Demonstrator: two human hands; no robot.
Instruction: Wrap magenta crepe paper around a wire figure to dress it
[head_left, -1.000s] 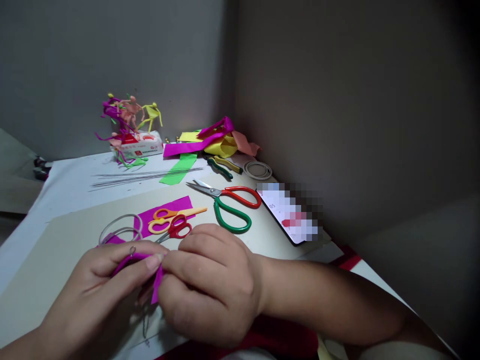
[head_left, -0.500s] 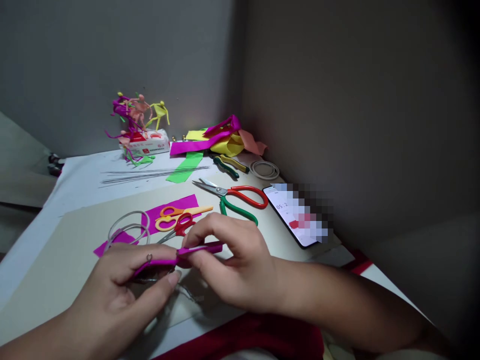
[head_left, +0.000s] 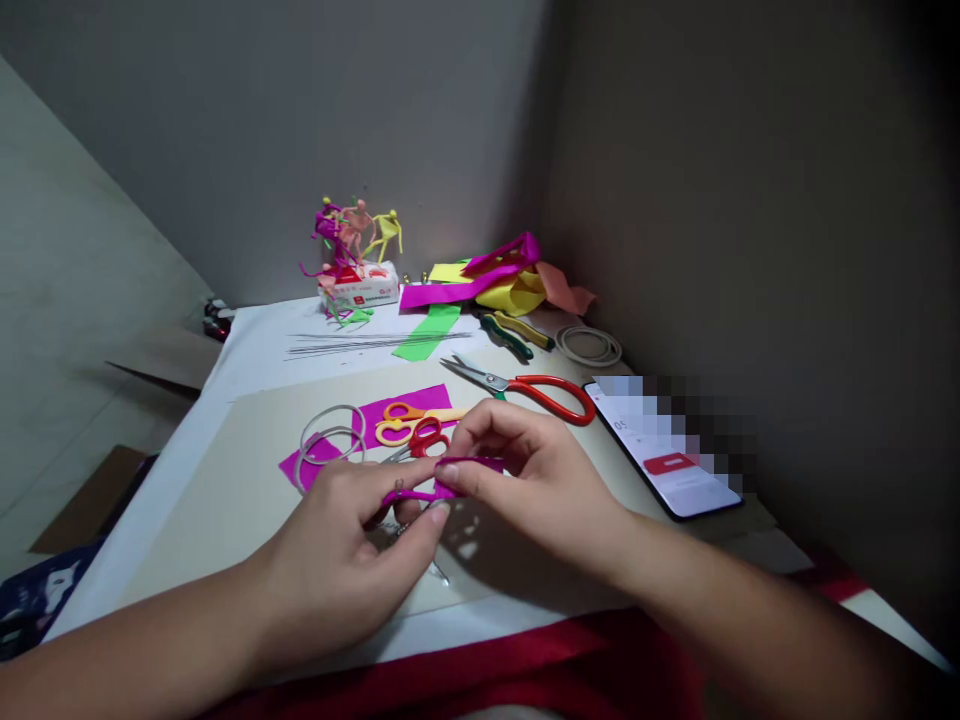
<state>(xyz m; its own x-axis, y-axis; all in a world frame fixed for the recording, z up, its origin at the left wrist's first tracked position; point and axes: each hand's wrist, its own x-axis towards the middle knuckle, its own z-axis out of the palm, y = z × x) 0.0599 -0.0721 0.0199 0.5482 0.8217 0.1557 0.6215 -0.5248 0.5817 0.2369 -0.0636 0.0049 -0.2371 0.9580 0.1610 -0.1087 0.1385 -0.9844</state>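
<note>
Two hands, a left hand (head_left: 337, 560) and a right hand (head_left: 544, 490), both part closed, each with thumb and forefinger pinched on a narrow magenta paper strip (head_left: 420, 496). Strip raised above a beige card (head_left: 225, 510), stretched between the hands, long axis running crosswise and rising slightly toward the right, one end in each grip, neither hand clearly nearer. Just beyond the fingertips, small red-handled scissors (head_left: 426, 438) touching orange-and-yellow scissors (head_left: 397, 425), both over a magenta paper sheet (head_left: 401, 402). Farther left, a loop of white cord (head_left: 330, 435); farther right, larger red-handled scissors (head_left: 551, 397), well apart from the hands.
</note>
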